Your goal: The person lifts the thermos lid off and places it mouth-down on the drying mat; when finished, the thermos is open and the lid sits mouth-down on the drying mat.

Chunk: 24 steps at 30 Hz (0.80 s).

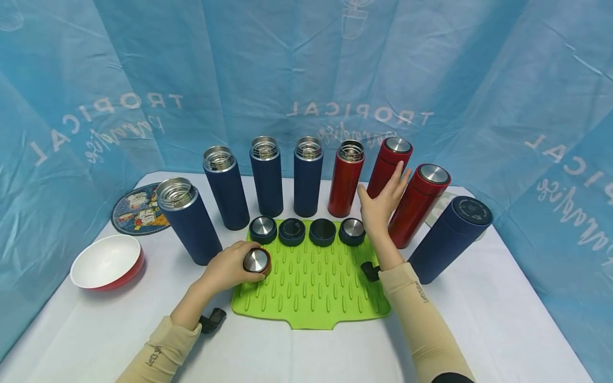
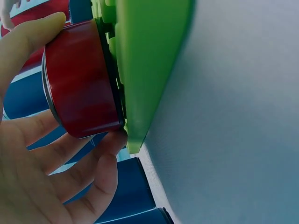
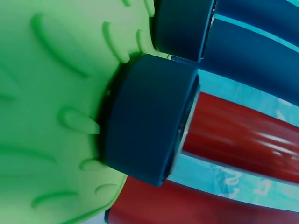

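A red bottle lid (image 1: 257, 260) with a silver top sits at the left side of the green ridged mat (image 1: 311, 298). My left hand (image 1: 229, 267) holds it between thumb and fingers; in the left wrist view the lid (image 2: 84, 79) rests on or just above the mat. My right hand (image 1: 381, 206) is raised with fingers spread, between the uncapped red bottle (image 1: 346, 186) and the capped red bottle (image 1: 419, 207). Its fingertips overlap another capped red bottle (image 1: 383, 167) behind; contact cannot be told. The right wrist view shows a navy lid (image 3: 147, 119) on the mat.
Several navy lids (image 1: 322, 233) line the mat's back edge. Several uncapped navy bottles (image 1: 265, 181) stand behind and left of it. A capped navy bottle (image 1: 445, 242) stands at right. A white-and-red bowl (image 1: 107, 260) and patterned placemat (image 1: 136, 210) lie at left.
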{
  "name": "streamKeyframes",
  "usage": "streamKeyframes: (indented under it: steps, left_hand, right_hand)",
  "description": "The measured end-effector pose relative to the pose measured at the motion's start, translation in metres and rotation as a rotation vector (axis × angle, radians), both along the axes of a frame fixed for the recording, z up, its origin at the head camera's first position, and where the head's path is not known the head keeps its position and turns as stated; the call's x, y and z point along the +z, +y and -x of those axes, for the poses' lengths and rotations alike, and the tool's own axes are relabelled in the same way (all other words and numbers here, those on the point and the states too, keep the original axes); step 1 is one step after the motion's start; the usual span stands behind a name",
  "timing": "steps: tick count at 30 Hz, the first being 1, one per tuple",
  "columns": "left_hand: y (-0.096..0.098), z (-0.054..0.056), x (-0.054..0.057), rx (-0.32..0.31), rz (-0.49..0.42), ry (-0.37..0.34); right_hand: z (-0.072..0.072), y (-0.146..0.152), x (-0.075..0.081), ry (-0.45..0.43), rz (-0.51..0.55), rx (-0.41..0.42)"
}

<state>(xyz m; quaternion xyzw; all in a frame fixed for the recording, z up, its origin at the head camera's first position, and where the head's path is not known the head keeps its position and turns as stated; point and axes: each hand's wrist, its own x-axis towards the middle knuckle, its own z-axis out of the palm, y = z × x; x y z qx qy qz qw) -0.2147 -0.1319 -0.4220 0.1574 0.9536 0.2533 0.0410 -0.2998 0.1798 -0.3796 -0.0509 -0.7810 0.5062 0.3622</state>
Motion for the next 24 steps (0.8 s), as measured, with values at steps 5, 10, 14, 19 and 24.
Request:
streamKeyframes:
  steps: [5,10,14,19,24]
  left_hand:
    - [0.0,0.0,-0.001,0.002,0.005,0.0]
    - [0.0,0.0,-0.001,0.005,0.015,-0.006]
    - [0.0,0.0,-0.001,0.004,0.022,-0.009]
    - [0.0,0.0,-0.002,0.002,0.012,-0.007]
    - [0.0,-0.003,-0.001,0.003,-0.009,0.012]
  right_hand:
    - [0.01,0.001,-0.003,-0.04,-0.002,-0.047]
    - [0.023,0.005,-0.006,-0.078,0.074,-0.086]
    - [0.03,0.008,-0.01,-0.127,0.156,-0.083]
    - [0.039,0.01,-0.017,-0.171,0.257,-0.064]
    - [0.048,0.013,-0.025,-0.175,0.319,-0.096]
